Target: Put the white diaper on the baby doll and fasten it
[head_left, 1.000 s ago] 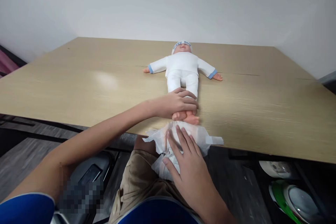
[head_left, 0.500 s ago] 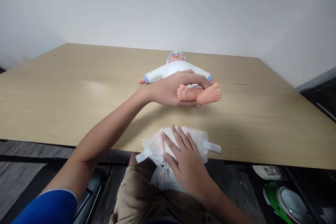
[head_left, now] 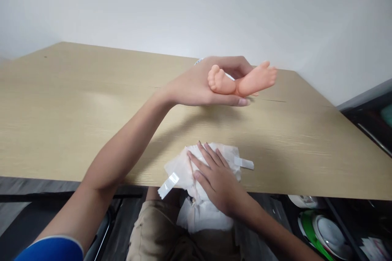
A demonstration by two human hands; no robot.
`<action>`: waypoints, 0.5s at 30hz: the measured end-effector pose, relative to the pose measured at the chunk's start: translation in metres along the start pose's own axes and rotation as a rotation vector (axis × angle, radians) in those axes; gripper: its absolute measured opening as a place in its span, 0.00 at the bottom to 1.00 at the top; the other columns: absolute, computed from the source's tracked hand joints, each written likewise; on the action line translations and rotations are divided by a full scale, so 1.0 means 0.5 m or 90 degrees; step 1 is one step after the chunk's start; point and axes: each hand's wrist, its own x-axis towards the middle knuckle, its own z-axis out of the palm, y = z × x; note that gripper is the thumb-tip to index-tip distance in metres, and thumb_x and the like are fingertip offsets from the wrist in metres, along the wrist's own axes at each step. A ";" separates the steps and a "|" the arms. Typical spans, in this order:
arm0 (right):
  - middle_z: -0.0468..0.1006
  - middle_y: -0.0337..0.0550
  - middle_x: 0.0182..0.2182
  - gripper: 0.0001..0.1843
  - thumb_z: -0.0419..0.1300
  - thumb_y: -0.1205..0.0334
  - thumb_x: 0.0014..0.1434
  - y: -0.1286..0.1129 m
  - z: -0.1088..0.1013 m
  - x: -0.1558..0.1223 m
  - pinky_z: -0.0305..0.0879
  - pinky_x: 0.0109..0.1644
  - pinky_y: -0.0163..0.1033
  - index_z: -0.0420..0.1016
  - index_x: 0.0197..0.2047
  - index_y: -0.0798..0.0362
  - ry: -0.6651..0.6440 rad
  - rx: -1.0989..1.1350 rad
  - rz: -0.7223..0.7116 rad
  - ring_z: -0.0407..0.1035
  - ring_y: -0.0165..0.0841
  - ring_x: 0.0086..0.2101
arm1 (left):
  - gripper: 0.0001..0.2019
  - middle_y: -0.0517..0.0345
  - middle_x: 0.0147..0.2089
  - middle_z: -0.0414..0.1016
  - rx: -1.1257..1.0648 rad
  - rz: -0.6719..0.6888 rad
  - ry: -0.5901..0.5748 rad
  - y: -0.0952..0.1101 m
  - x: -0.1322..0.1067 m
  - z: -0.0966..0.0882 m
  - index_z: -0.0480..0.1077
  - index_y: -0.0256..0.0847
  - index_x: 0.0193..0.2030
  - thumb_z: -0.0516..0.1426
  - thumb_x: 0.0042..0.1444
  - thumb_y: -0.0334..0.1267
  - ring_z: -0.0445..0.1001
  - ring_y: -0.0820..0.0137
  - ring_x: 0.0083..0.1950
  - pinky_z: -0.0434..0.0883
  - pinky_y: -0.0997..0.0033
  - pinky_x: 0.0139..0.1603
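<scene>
My left hand is wrapped round the legs of a baby doll, holding its two bare feet up above the table. The feet point toward me, and most of the doll's body is hidden behind my hand; only a bit of its printed headband shows. My right hand lies flat with spread fingers on an opened white diaper. That diaper rests on the table's near edge, its two tape tabs sticking out sideways and its lower end hanging over the edge above my lap.
The wooden table reaches back to a white wall. Below its near edge at the right are a green and white round object and dark shelving. A black chair stands at the lower left.
My left hand has raised the doll's legs higher, so its shirt and arms are now mostly hidden. My right hand stays on the diaper, which has shifted slightly.
</scene>
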 end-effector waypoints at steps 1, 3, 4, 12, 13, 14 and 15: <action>0.44 0.42 0.86 0.33 0.50 0.53 0.83 0.006 -0.004 0.012 0.48 0.85 0.68 0.55 0.86 0.36 -0.010 0.005 0.005 0.42 0.48 0.84 | 0.18 0.51 0.56 0.83 -0.007 0.006 0.006 0.000 0.000 -0.001 0.78 0.40 0.55 0.72 0.66 0.47 0.83 0.54 0.60 0.79 0.51 0.64; 0.44 0.42 0.87 0.32 0.49 0.51 0.84 0.018 -0.010 0.036 0.46 0.86 0.68 0.55 0.87 0.36 -0.018 0.011 0.009 0.41 0.48 0.84 | 0.16 0.52 0.56 0.84 -0.021 0.007 0.012 -0.001 0.000 -0.002 0.79 0.41 0.54 0.72 0.64 0.44 0.83 0.56 0.59 0.79 0.53 0.63; 0.44 0.42 0.87 0.32 0.48 0.51 0.84 0.024 -0.011 0.049 0.46 0.86 0.67 0.54 0.87 0.36 -0.016 0.011 0.008 0.41 0.47 0.84 | 0.16 0.52 0.56 0.84 -0.024 0.001 0.014 -0.002 0.000 -0.002 0.79 0.41 0.54 0.73 0.64 0.43 0.83 0.56 0.59 0.79 0.53 0.63; 0.51 0.49 0.85 0.32 0.46 0.51 0.84 0.085 -0.011 0.194 0.46 0.85 0.69 0.57 0.86 0.41 0.080 -0.056 0.035 0.46 0.50 0.83 | 0.16 0.56 0.56 0.84 -0.028 0.002 0.021 -0.004 -0.002 -0.006 0.80 0.42 0.54 0.74 0.62 0.38 0.83 0.58 0.60 0.79 0.58 0.62; 0.51 0.51 0.85 0.32 0.45 0.51 0.84 0.094 -0.014 0.218 0.46 0.85 0.69 0.58 0.86 0.43 0.083 -0.068 0.043 0.46 0.52 0.83 | 0.17 0.55 0.56 0.84 -0.027 0.002 0.020 -0.003 -0.002 -0.006 0.80 0.42 0.55 0.74 0.62 0.38 0.83 0.58 0.60 0.79 0.57 0.63; 0.52 0.53 0.85 0.32 0.45 0.51 0.84 0.104 -0.018 0.243 0.46 0.85 0.69 0.58 0.86 0.46 0.082 -0.081 0.050 0.47 0.53 0.83 | 0.17 0.54 0.56 0.84 -0.021 0.002 0.019 -0.002 -0.002 -0.007 0.79 0.41 0.55 0.74 0.62 0.39 0.83 0.57 0.60 0.79 0.57 0.63; 0.51 0.54 0.85 0.33 0.45 0.51 0.84 0.115 -0.022 0.268 0.46 0.84 0.70 0.59 0.86 0.47 0.078 -0.090 0.053 0.46 0.55 0.83 | 0.17 0.54 0.56 0.84 -0.013 0.000 0.018 -0.001 -0.002 -0.007 0.79 0.41 0.55 0.73 0.62 0.39 0.83 0.56 0.61 0.79 0.57 0.64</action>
